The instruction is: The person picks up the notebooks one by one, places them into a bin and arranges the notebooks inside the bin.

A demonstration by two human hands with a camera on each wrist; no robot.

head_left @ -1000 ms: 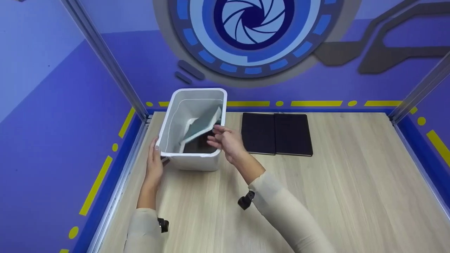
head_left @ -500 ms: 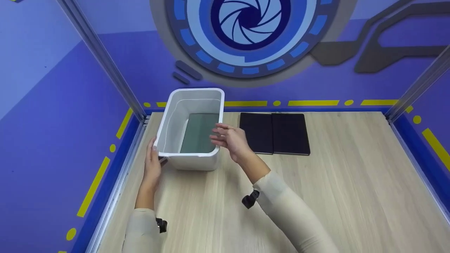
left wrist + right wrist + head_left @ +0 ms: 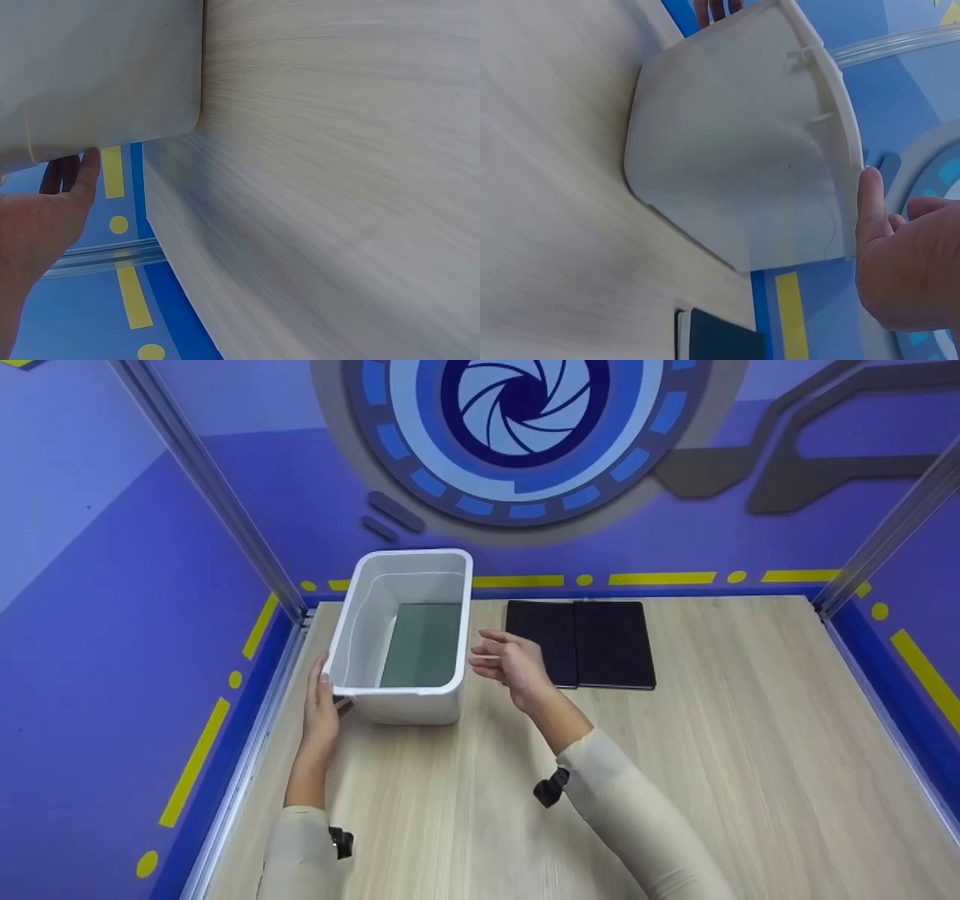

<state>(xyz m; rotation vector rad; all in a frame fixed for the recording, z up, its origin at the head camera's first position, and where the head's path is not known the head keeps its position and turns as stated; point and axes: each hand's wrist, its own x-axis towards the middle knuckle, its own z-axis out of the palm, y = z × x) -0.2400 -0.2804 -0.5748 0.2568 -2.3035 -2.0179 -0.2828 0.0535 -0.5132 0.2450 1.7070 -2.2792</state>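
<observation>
A white plastic bin (image 3: 405, 706) stands on the table at the left in the head view, its mouth facing up. On its floor lies a flat grey-green notebook (image 3: 424, 645). The person's left hand (image 3: 321, 720) touches the bin's outer left wall near the front corner, fingers fairly straight; the left wrist view shows these fingers (image 3: 88, 172) against the wall. Just right of the bin, apart from its rim, the right hand (image 3: 517, 664) hovers with loosely bent fingers and holds nothing. Behind it are two black notebooks (image 3: 615, 645), side by side on the table.
The pale wooden table (image 3: 750, 697) extends to the right and front. A blue patterned wall (image 3: 645, 547) closes off the back, with further blue panels at both sides. Metal posts (image 3: 217, 487) rise at the corners.
The grey-green notebook was tilted in the bin over something dark and now lies flat. The right hand has moved right, out of the bin. The left hand stays at the bin.
</observation>
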